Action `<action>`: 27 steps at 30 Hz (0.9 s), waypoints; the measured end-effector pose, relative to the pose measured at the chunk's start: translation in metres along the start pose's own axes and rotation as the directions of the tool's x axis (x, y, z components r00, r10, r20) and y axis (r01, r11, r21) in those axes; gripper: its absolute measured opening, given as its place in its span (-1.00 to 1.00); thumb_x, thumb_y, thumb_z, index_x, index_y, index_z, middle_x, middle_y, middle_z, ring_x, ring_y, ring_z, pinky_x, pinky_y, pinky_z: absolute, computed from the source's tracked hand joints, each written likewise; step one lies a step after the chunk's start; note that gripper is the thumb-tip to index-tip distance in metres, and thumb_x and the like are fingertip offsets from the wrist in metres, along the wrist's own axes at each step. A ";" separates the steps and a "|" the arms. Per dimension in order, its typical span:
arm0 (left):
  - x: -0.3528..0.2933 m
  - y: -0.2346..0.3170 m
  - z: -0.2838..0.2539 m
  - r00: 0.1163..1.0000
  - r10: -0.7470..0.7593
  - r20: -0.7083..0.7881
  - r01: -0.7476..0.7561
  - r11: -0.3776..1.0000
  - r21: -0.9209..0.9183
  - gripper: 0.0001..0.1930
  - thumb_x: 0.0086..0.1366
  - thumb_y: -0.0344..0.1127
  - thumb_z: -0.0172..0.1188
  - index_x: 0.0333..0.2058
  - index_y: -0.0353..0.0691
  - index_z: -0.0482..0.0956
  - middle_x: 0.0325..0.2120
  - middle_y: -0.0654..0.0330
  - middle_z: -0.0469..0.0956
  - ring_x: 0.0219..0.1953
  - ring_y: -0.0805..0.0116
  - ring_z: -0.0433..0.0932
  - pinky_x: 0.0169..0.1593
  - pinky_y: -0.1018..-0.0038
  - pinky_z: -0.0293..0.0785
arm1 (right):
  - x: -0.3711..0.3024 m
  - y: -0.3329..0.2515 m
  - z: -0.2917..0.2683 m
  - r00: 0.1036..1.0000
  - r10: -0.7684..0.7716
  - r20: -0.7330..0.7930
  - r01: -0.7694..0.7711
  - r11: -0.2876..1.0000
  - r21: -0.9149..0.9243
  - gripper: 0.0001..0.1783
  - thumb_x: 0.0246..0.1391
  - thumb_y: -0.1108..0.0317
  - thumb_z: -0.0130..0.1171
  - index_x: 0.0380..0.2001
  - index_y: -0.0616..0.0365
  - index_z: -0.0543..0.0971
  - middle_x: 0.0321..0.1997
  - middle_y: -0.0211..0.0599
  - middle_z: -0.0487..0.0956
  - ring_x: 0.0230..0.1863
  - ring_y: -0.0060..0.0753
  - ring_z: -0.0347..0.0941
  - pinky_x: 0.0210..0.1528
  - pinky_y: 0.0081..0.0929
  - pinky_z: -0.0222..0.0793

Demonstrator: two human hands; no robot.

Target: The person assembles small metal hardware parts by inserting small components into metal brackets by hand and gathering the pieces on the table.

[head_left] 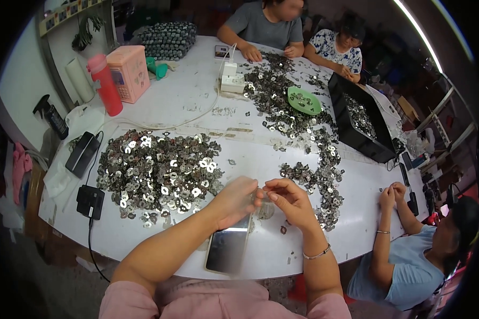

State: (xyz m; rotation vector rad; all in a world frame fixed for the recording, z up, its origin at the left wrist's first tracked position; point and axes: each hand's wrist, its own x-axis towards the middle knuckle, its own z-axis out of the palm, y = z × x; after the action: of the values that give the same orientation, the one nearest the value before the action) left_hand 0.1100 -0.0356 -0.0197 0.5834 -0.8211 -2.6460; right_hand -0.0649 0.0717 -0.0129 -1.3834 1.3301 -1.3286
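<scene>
My left hand [235,203] and my right hand [292,204] meet above the white table, in front of my body. Both are closed, fingertips almost touching, and the left is partly smeared by motion. Whatever lies between the fingertips is too small to make out. Below my left hand a smartphone [228,250] with a dark screen lies on the table. To the left spreads a large heap of small ring-shaped metal parts [159,175]. Another pile of such metal parts [327,175] runs along the right of my hands.
A green dish [304,101] and a black bin [362,119] hold more parts. A white power adapter [232,82] trails a cable. A red bottle [105,85], pink box [129,73] and black device [90,202] stand left. Co-workers sit at the far side and right.
</scene>
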 end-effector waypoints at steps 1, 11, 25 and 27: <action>0.001 -0.001 -0.001 1.000 0.011 0.002 -0.011 1.000 -0.004 -0.89 0.38 -0.25 -0.02 -0.24 -0.13 0.34 -0.38 0.24 0.45 -0.38 0.42 0.44 -0.34 0.54 0.34 | 0.000 0.000 -0.001 1.000 -0.008 -0.009 0.008 1.000 -0.021 -0.70 0.18 0.49 0.11 -0.01 0.26 0.45 -0.07 -0.28 0.53 0.01 -0.49 0.44 0.10 -0.48 0.34; 0.003 0.000 -0.008 1.000 0.016 0.010 -0.014 0.980 -0.200 -0.85 0.29 -0.26 0.17 -0.26 -0.19 0.51 -0.38 0.23 0.51 -0.33 0.42 0.49 -0.28 0.54 0.47 | -0.002 -0.001 -0.002 0.997 -0.018 -0.071 0.012 0.995 -0.095 -0.71 0.15 0.49 0.14 -0.04 0.23 0.49 -0.15 -0.36 0.55 -0.08 -0.57 0.45 0.01 -0.57 0.36; 0.006 0.002 -0.015 1.000 0.013 0.007 -0.011 0.975 -0.220 -0.78 0.39 -0.14 0.05 -0.28 -0.18 0.43 -0.50 0.28 0.39 -0.57 0.57 0.32 -0.66 0.75 0.16 | 0.001 -0.002 -0.008 0.986 -0.076 -0.150 0.027 0.952 -0.304 -0.79 0.12 0.41 0.16 -0.16 0.20 0.59 -0.24 -0.35 0.58 -0.25 -0.55 0.48 -0.15 -0.58 0.40; 0.006 0.001 -0.015 0.999 0.015 0.043 -0.006 0.980 -0.201 -0.78 0.39 -0.15 0.04 -0.25 -0.19 0.42 -0.51 0.29 0.38 -0.58 0.58 0.30 -0.66 0.76 0.15 | 0.001 -0.001 -0.007 0.986 -0.083 -0.146 0.035 0.951 -0.306 -0.77 0.11 0.37 0.16 -0.16 0.17 0.60 -0.23 -0.34 0.58 -0.26 -0.51 0.47 -0.15 -0.55 0.39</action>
State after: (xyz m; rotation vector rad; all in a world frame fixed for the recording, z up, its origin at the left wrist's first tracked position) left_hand 0.1118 -0.0459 -0.0315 0.4686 -0.5575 -2.6980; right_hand -0.0721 0.0718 -0.0104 -1.5583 1.6651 -1.3364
